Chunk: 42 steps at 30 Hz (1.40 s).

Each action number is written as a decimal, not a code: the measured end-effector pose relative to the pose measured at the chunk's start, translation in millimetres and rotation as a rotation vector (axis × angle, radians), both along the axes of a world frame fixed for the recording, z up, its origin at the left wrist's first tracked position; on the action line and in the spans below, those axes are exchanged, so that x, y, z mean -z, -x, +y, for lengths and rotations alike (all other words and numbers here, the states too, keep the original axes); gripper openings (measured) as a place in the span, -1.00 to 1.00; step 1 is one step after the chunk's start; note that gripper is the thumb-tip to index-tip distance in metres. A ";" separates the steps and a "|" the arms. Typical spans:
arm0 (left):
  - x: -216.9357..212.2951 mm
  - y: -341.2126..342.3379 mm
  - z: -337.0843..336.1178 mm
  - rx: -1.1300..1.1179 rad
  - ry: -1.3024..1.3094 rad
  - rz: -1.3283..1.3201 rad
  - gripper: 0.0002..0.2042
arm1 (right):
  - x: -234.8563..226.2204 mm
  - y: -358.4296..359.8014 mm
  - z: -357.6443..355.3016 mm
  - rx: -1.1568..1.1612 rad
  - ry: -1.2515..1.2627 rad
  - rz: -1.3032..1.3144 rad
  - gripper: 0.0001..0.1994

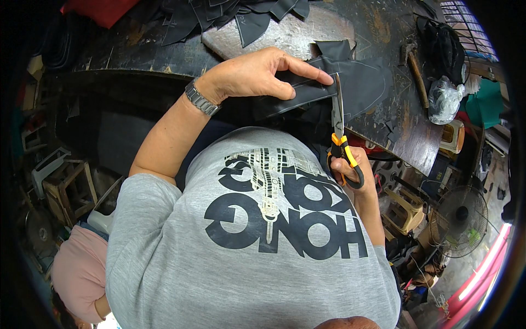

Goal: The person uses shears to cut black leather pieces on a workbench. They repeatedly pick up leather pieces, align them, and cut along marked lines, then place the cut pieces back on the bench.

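My left hand (260, 74), with a metal watch on its wrist, holds a black sheet piece (309, 98) marked with white lines, thumb and forefinger lying on top and the other fingers hidden. In my right hand (359, 164) are scissors (338, 112) with yellow and black handles. Their blades point away from me and meet the black piece close to my left forefinger tip. I cannot tell how far apart the blades are. Another part of black sheet with a curved white line (364, 88) lies on the table just right of the blades.
Many cut black pieces (255, 24) are heaped at the far side of the dark worn table (164, 60). A hammer (417, 77), a clear plastic bag (444, 101) and a black bag sit at the right. A fan (459, 219) stands right; another person (82, 268) is lower left.
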<state>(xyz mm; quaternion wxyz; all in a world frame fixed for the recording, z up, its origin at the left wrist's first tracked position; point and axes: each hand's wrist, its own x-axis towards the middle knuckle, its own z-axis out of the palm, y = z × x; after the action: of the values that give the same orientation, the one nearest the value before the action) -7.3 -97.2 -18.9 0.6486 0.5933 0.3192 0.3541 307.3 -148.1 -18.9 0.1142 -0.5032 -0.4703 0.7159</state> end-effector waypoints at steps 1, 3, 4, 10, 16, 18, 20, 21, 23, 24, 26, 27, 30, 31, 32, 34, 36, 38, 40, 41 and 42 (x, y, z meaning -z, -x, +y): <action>-0.8 0.1 -0.1 0.002 0.018 0.011 -0.50 | 0.0 0.3 -0.9 0.007 -0.002 -0.008 -0.69; -2.0 0.6 -0.3 0.008 0.054 0.034 -0.50 | -0.2 1.6 -2.8 0.016 -0.010 -0.013 -0.69; -2.1 0.4 -0.4 0.007 0.054 0.030 -0.50 | -0.6 2.2 -3.2 0.022 -0.014 -0.014 -0.70; 0.2 0.3 -0.6 -0.001 0.024 0.018 -0.50 | -4.6 3.0 -2.9 -0.007 -0.025 -0.085 -0.70; 3.9 -2.2 0.1 -0.008 -0.019 0.014 -0.52 | 3.1 6.3 -10.9 0.033 -0.054 -0.031 -0.69; 4.5 -2.1 1.4 -0.004 -0.082 0.034 -0.54 | 5.2 6.2 -10.8 0.045 0.001 0.038 -0.63; 4.1 -1.1 2.7 0.051 -0.134 0.065 -0.58 | 5.6 4.5 -7.9 0.033 0.040 0.090 -0.58; 3.5 -0.5 2.9 0.075 -0.173 0.092 -0.60 | 4.7 2.6 -4.7 0.015 0.052 0.106 -0.55; 2.1 -0.6 3.3 0.167 -0.147 0.078 -0.63 | 5.1 1.1 -1.4 -0.009 0.076 0.115 -0.49; 1.2 -0.5 3.1 0.212 -0.158 0.076 -0.65 | 5.9 1.1 -0.9 0.002 0.091 0.132 -0.49; -0.9 0.7 1.7 0.236 -0.163 0.039 -0.61 | 8.0 1.1 0.5 0.024 0.114 0.159 -0.50; -2.2 2.5 -0.6 0.224 -0.183 -0.009 -0.59 | 8.8 1.4 0.1 0.077 0.118 0.245 -0.51; -8.7 16.1 0.9 0.091 -0.181 0.059 -0.52 | 10.5 4.6 -0.7 0.226 0.105 0.485 -0.56; -10.7 18.8 4.0 -0.020 -0.179 0.022 -0.55 | 9.4 5.3 1.0 0.211 0.072 0.507 -0.57; -13.5 22.4 7.4 -0.132 -0.177 -0.013 -0.57 | 7.7 6.6 0.9 0.236 0.035 0.441 -0.57; -19.4 23.9 18.8 -0.761 -0.542 0.202 -0.78 | 4.8 12.2 -2.7 0.289 -0.041 0.311 -0.59; -25.5 22.3 20.0 -0.982 -0.648 0.320 -0.84 | 8.2 24.6 -6.6 0.394 -0.047 0.228 -0.61; -25.8 6.9 4.7 -0.627 -0.466 0.016 -0.59 | 11.5 34.5 -8.1 0.426 0.002 0.228 -0.60; -21.8 -15.5 -11.5 -0.264 -0.117 -0.016 -0.49 | 12.8 40.3 -8.5 0.385 -0.037 0.208 -0.60; -18.0 -29.2 -17.6 -0.220 -0.015 0.014 -0.47 | 12.7 42.0 -9.8 0.379 -0.040 0.198 -0.61; -12.8 -41.9 -21.1 -0.171 0.048 0.009 -0.46 | 12.4 43.4 -11.1 0.380 -0.049 0.180 -0.61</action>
<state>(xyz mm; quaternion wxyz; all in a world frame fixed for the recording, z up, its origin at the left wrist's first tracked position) 34.6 -118.4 -6.1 0.6286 0.5499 0.3797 0.3979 263.9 -159.2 -31.3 0.3006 -0.5141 -0.3721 0.7119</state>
